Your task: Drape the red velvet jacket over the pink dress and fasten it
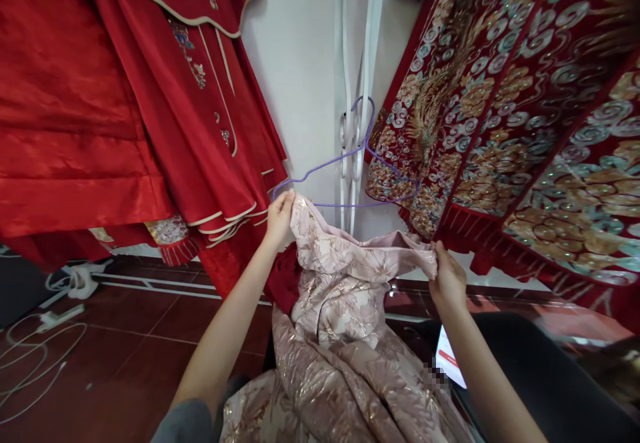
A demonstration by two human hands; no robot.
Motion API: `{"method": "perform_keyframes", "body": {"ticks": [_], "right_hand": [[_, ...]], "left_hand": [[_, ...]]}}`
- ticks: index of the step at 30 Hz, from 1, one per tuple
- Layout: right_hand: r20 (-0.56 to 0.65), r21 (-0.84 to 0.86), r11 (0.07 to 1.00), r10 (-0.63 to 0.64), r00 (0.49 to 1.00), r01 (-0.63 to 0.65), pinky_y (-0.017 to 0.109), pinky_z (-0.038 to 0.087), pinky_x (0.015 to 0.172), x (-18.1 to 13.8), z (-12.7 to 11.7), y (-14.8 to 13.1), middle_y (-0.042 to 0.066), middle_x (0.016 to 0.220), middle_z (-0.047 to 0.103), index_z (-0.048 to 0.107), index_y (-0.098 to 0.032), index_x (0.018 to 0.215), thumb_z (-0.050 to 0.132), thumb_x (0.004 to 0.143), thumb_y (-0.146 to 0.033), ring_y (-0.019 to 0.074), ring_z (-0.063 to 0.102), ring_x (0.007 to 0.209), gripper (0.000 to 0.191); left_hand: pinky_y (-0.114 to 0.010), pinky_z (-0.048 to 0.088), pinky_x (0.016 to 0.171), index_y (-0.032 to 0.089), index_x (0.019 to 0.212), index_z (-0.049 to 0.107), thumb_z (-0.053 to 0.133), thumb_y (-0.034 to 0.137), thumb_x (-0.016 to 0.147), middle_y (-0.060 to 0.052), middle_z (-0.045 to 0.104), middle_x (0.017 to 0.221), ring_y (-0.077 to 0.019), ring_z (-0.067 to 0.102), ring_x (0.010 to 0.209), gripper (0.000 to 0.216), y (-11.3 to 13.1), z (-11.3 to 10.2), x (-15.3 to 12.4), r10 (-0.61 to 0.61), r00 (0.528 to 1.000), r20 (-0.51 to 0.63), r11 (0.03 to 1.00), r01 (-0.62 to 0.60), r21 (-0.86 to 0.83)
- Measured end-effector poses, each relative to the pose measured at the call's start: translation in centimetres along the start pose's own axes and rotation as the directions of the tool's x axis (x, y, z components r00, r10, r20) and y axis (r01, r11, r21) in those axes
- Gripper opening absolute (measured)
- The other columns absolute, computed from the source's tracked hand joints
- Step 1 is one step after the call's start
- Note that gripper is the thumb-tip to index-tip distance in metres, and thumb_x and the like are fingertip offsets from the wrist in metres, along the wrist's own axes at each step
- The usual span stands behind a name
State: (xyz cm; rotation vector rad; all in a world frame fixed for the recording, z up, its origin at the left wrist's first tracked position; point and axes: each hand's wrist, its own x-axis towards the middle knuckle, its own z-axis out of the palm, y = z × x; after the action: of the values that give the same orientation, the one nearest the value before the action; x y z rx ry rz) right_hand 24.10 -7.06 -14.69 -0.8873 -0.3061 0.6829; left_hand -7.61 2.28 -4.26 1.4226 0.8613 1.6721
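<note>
One dress [345, 303] above red tiled floor [145, 370].

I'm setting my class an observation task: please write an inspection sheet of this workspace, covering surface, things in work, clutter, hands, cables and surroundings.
Surface: dark red tiled floor; black padded seat at right.
Things in work: pale pink floral garment with golden sheen, its top edge spread; thin purple hanger behind it.
Clutter: lit phone screen beside the right forearm; white power strip on the floor at left.
Hands: left and right each grip one end of the garment's top edge.
Cables: thin white cables, loosely looped on the floor.
Surroundings: plain red garments and embroidered dark-red garments hanging; white wall.
</note>
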Motion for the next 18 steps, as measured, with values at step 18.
{"method": "perform_keyframes", "body": {"ticks": [18], "right_hand": [[0.060, 0.155, 0.973, -0.182, 0.981, 0.171, 0.011, 0.053, 0.066, 1.2, -0.2, -4.4, -0.004, 0.084, 0.069, 0.070, -0.018, 0.082, 0.083, 0.064, -0.031, 0.0045, 0.062, 0.074, 0.025]], "left_hand": [[-0.020, 0.037, 0.052, 0.016, 0.066, 0.058, 0.075, 0.052, 0.068, 0.004, 0.054, 0.058, -0.0075, 0.046, 0.051, 0.040, 0.7, -0.9, 2.6, -0.132, 0.989, 0.070, 0.984, 0.139, -0.113]]}}
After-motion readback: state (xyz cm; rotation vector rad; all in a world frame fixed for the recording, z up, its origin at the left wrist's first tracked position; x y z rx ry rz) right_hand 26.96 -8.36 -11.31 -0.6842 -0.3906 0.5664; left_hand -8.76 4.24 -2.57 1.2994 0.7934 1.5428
